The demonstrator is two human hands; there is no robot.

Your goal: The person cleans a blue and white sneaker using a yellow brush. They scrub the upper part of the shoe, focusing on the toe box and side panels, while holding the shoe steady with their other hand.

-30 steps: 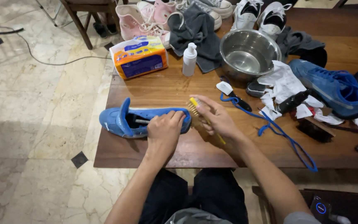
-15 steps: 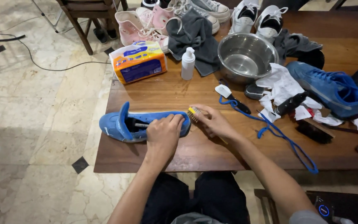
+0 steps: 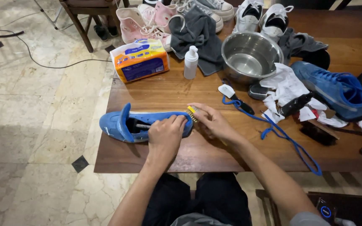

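Observation:
A blue shoe [image 3: 122, 123] lies on its side near the front left of the wooden table [image 3: 189, 90]. My left hand [image 3: 166, 134] presses down on its toe end and holds it still. My right hand [image 3: 212, 121] grips a small yellow-handled brush [image 3: 192, 113], whose bristles touch the shoe's toe. Most of the brush handle is hidden inside my fist.
A steel bowl [image 3: 250, 54], white pump bottle [image 3: 190, 62], orange tissue pack [image 3: 140, 60], grey cloths, a second blue shoe [image 3: 336, 88], blue laces [image 3: 281, 134], crumpled wipes and other brushes crowd the table. Pink and white sneakers line the far edge. A chair and cable are on the floor at left.
My right hand has drawn the brush down from the shoe's upper edge to its toe tip. My left hand keeps its hold on the shoe.

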